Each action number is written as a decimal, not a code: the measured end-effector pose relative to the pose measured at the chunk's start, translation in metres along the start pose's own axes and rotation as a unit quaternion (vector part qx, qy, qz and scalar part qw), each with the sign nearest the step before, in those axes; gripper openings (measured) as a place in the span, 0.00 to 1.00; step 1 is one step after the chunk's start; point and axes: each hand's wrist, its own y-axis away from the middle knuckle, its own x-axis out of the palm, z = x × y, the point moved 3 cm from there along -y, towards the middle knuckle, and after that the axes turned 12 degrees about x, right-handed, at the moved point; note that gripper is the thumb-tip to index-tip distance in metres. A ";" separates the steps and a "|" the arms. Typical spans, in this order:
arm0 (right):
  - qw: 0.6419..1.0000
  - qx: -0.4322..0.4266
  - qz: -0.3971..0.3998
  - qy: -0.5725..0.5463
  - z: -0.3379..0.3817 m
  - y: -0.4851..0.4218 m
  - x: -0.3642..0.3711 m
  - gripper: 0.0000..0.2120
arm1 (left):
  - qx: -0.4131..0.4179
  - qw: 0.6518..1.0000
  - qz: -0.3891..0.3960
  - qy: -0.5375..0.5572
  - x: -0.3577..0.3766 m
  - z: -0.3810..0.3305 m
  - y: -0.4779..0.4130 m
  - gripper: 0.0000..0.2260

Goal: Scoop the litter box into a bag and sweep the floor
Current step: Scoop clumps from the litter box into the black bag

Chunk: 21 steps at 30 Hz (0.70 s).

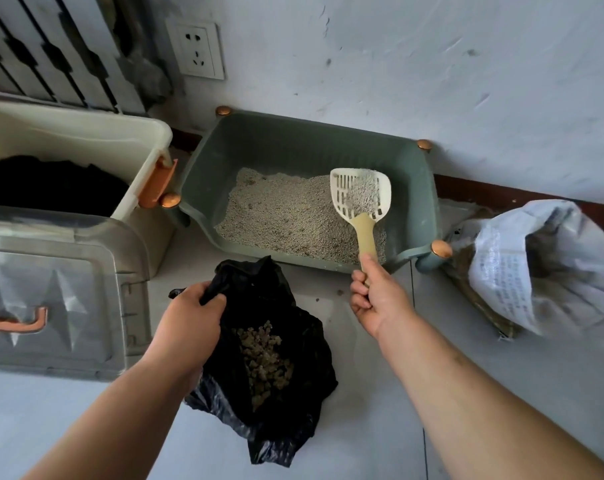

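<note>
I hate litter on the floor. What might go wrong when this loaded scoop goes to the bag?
1. The slotted scoop, held by the right hand over the box, is loaded; grains may sift out onto the floor between box and bag.
2. The left hand grips only one edge of the bag, whose mouth hangs slack, so the tip may partly miss.
</note>
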 end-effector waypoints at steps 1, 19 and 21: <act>1.000 0.001 -0.001 0.006 0.001 0.001 0.000 0.02 | 0.001 1.000 0.002 -0.003 0.000 0.000 0.000 0.11; 0.884 -0.046 -0.116 0.450 0.074 0.086 0.032 0.04 | 0.006 0.999 0.034 -0.015 0.008 -0.006 -0.002 0.09; 0.890 -0.029 -0.102 0.443 0.086 0.086 0.044 0.05 | 0.009 0.999 0.034 -0.010 0.008 -0.007 -0.002 0.08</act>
